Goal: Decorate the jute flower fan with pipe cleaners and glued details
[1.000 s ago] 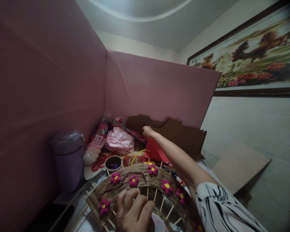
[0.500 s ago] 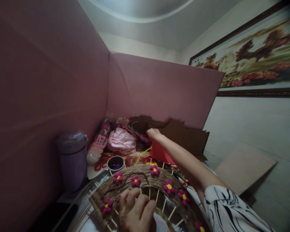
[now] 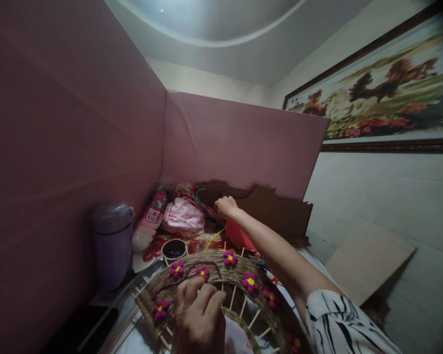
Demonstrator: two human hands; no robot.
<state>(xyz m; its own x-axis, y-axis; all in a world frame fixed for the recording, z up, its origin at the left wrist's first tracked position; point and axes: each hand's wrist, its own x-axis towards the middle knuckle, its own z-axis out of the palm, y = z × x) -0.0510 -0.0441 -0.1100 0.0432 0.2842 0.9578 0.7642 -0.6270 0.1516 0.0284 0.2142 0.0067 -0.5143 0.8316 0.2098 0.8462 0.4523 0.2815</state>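
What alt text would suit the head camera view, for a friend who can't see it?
A person's left hand is curled over a twine-wrapped arch dotted with magenta flowers, the right hand stretched out to colorful strands near torn cardboard. Farther left are a pink-and-white cloth and a purple container.

Pink panels (image 3: 243, 142) under a pale ceiling (image 3: 221, 69)
Soft light brightens the area inside a curved white moulding (image 3: 217, 44); a dark-framed horse painting (image 3: 376, 93) hangs on the whitish right-hand wall (image 3: 384, 187), and a tan board (image 3: 369, 260) stands low, perhaps leaning.
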